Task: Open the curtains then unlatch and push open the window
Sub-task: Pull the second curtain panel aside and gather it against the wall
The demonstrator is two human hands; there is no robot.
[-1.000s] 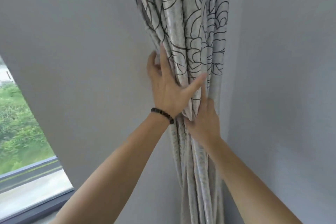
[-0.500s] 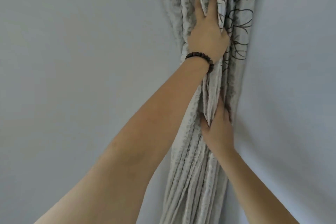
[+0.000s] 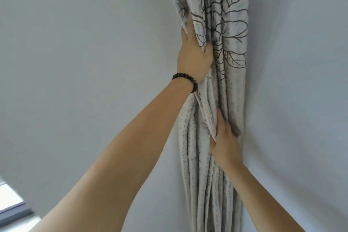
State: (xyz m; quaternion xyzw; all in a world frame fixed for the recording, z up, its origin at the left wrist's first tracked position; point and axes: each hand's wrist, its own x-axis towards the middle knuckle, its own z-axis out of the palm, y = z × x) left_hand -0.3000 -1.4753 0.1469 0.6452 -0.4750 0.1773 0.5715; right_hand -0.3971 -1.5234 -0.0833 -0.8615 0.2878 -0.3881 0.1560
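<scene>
Head view: your left hand [image 3: 194, 58] fingers clamped on curtain [image 3: 222, 43], right hand [image 3: 225, 143] fingers pinching folds lower. Release carelessly, bunch likely spreads over window [image 3: 11, 207].

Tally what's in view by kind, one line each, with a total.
Hands: 2, left hand and right hand, both gripping the curtain
Curtains: 1, curtain bunched in the corner
Bracelets: 1, bracelet on the left wrist
Windows: 1, window, a corner showing
Total: 5
</scene>
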